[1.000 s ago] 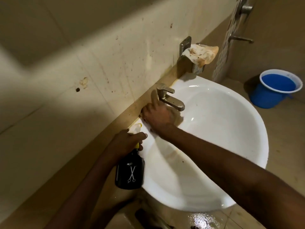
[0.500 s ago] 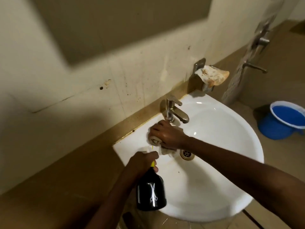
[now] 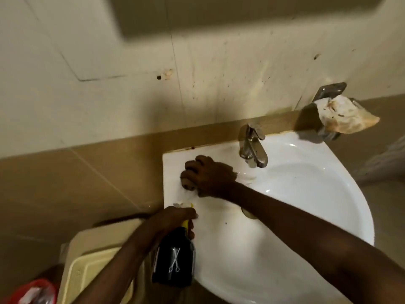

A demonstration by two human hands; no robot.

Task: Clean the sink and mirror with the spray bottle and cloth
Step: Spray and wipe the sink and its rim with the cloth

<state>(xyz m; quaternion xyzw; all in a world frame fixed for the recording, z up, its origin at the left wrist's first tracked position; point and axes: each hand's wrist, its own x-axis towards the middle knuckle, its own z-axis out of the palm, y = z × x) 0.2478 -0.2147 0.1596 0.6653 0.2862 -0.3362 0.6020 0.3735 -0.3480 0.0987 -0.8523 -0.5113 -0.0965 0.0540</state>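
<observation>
The wiping is being carried leftward along the far rim of the sink (image 3: pixel 328 194): a second ago the right hand (image 3: pixel 208 174) was being pressed against the base of the tap (image 3: pixel 252 148), and now it is being worked on the flat far-left corner, well clear of the tap. Its fingers are being kept curled tight, and the cloth (image 3: pixel 246 177) is being bunched beneath them (only a pale edge is being shown on the tap side). The bottle (image 3: pixel 175 264) is being gripped round its neck by the left hand (image 3: pixel 173 220), hung just off the near-left rim with its nozzle over the corner; it is being held ready rather than visibly sprayed. The view is also being swung, so the lower edge of the mirror (image 3: pixel 241 14) is being brought in at the top. Judged from this, the tap area is being left behind and the rim is being finished; brown streaks near the drain (image 3: pixel 248 213) are being left for later, and the mirror is not yet being touched.
</observation>
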